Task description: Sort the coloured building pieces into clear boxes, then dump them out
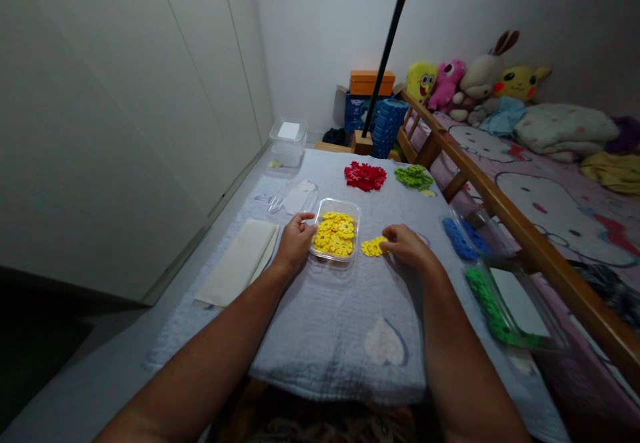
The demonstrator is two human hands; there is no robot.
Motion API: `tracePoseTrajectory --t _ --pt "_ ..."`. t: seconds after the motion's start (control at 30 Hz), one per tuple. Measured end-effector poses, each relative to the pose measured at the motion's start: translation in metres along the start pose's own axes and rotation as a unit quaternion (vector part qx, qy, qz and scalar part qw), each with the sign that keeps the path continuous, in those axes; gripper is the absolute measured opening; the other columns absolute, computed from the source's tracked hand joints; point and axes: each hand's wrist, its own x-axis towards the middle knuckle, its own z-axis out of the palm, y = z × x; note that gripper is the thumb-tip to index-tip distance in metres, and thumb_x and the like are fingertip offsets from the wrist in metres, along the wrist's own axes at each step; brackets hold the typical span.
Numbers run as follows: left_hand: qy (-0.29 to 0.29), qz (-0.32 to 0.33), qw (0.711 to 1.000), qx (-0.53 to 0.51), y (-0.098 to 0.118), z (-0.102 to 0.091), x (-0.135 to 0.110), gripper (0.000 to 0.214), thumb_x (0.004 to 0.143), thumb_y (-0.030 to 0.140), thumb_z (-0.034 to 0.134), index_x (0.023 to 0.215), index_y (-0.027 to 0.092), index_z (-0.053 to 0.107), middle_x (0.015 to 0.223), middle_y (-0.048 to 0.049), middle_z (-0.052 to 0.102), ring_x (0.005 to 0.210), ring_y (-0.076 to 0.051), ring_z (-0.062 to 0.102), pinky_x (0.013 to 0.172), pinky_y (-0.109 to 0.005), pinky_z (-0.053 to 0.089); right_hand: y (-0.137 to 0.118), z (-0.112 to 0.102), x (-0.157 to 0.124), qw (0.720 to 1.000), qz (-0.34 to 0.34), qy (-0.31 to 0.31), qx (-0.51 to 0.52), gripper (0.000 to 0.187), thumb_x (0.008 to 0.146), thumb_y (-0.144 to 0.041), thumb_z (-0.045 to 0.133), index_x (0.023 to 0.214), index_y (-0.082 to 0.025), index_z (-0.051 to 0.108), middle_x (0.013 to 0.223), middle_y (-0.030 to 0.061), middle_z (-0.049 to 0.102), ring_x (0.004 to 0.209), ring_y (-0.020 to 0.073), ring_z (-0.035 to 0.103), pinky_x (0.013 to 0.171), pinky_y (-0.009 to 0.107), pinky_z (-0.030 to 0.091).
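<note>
A clear plastic container (pixel 341 204) stands in the middle of the cloth, holding a heap of yellow flower-shaped pieces (pixel 336 235). My left hand (pixel 296 241) grips its left wall, thumb and fingertips at the rim. Just right of the container, my right hand (pixel 409 247) is closed on a few loose yellow flower-shaped pieces (pixel 373 247) low over the cloth. The fingertips partly cover these pieces, so how many are pinched is hidden.
Red pieces (pixel 365 176) and light green pieces (pixel 413 177) lie in piles at the back. Boxes of blue (pixel 463 237) and green pieces (pixel 487 306) sit right, by a wooden bed rail (pixel 470 169). Left are a folded cloth (pixel 237 259), a clear lid (pixel 299 197) and stacked clear boxes (pixel 289 144).
</note>
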Motion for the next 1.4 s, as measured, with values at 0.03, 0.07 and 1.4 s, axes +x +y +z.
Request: tracePoseTrajectory --t 0.03,0.07,1.4 --pt "-0.001 0.001 1.0 0.002 0.0 0.0 0.0 0.045 0.071 0.036 0.067 0.11 0.015 0.063 0.056 0.0104 0.039 0.051 -0.01 0.036 0.053 -0.023 0.028 0.001 0.002 -0.001 1.0 -0.003 -0.002 -0.002 0.022 0.078 -0.022 0.074 0.099 -0.018 0.078 0.097 0.0058 0.074 0.087 0.0189 0.065 0.076 0.026 0.046" --pt "-0.001 0.002 1.0 0.003 0.0 0.0 0.0 0.045 0.071 0.036 0.067 0.111 0.015 0.063 0.056 0.0104 0.039 0.051 -0.011 0.036 0.053 -0.023 0.027 0.001 0.003 -0.001 1.0 -0.003 0.0 0.0 0.024 0.078 -0.023 0.074 0.101 -0.018 0.079 0.098 0.0059 0.074 0.087 0.019 0.066 0.076 0.026 0.046" --pt "-0.003 0.001 1.0 -0.01 -0.004 -0.001 0.001 0.045 0.071 0.035 0.069 0.112 0.016 0.064 0.057 0.01 0.04 0.052 -0.011 0.039 0.053 -0.022 0.028 -0.089 0.026 -0.021 0.939 -0.14 0.132 0.285 0.007 0.081 -0.03 0.07 0.083 -0.024 0.073 0.087 0.0038 0.073 0.09 0.0227 0.063 0.092 0.04 0.047"
